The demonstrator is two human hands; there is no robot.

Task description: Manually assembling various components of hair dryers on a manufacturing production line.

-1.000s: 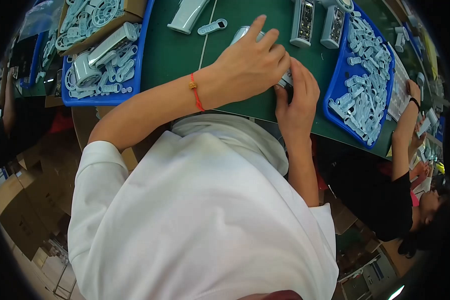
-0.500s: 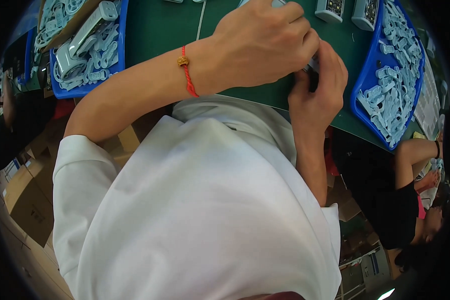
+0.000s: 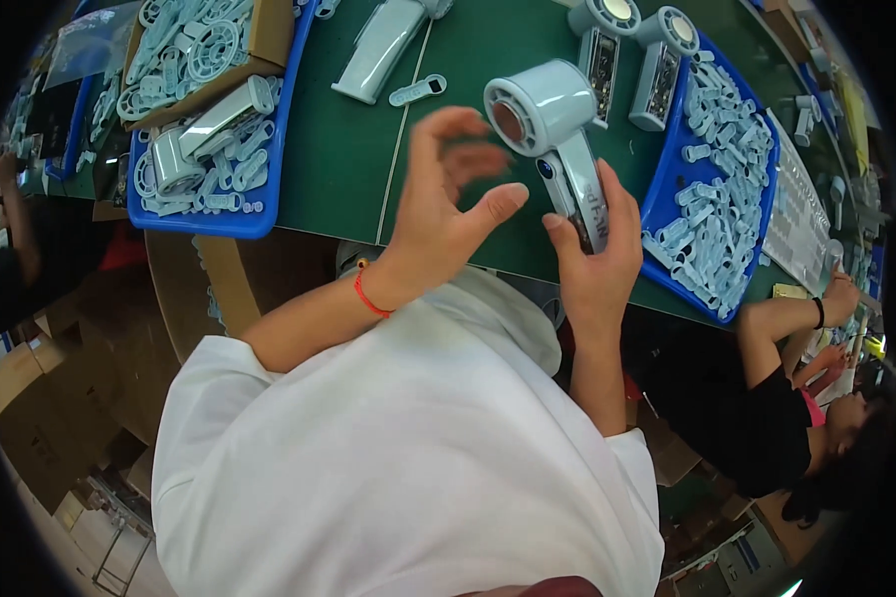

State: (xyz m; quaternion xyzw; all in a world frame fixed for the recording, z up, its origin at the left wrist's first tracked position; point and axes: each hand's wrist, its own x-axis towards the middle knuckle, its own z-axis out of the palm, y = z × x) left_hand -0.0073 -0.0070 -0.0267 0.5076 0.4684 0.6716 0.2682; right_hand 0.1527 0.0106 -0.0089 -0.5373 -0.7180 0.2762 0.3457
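Note:
A pale blue handheld fan (image 3: 543,104) stands tilted over the green table, its round head up and toward the left. My right hand (image 3: 602,234) grips the lower handle, thumb on one side and fingers on the other. To the left of the fan, my left hand (image 3: 448,194) is open and holds nothing; its fingers are spread and slightly blurred. A small pale blue handle piece (image 3: 418,91) with an oval shape lies on the table beyond that hand. Farther back rests another pale blue fan body (image 3: 380,50).
Two fans with exposed inner parts (image 3: 599,65) lie at the far right. Blue trays of small pale blue parts flank me: one at right (image 3: 657,199), one at left (image 3: 204,227), the latter with a cardboard box (image 3: 267,40). A person in black (image 3: 732,428) sits at right.
My left hand has drawn back from the right hand and opened. The fan, earlier mostly hidden behind my hands, now shows in my right hand. The view has shifted, revealing more of the table.

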